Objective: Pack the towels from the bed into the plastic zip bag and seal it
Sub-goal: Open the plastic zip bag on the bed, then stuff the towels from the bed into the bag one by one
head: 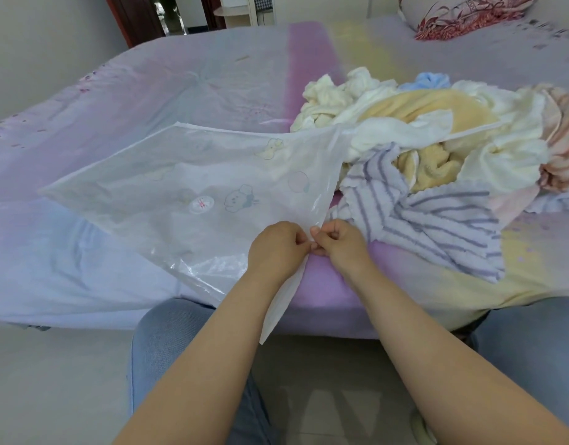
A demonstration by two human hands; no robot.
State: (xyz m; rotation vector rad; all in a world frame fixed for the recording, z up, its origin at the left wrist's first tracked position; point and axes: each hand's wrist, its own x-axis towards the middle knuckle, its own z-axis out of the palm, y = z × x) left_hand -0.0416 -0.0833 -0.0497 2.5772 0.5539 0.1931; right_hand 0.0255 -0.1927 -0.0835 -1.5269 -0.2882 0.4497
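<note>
A large translucent plastic zip bag (pixel 187 184) with faint cartoon prints lies flat on the bed, one corner hanging over the near edge. My left hand (pixel 276 248) and my right hand (pixel 337 242) meet at its right edge, each pinching the plastic between thumb and fingers. To the right lies a loose heap of towels: a white one with purple stripes (pixel 431 220) nearest my right hand, yellow (pixel 437 168), cream (pixel 341 94), a blue one (pixel 427 80) at the back and a pink-striped one (pixel 562 142) at the far right. The bag looks flat, with no towel inside.
The bed (pixel 148 91) has a pastel sheet in lilac, pink and yellow bands. A red-patterned pillow (pixel 463 11) lies at the far right corner. My knees in blue jeans (pixel 167 332) are against the near edge. A doorway (pixel 167 14) is behind the bed.
</note>
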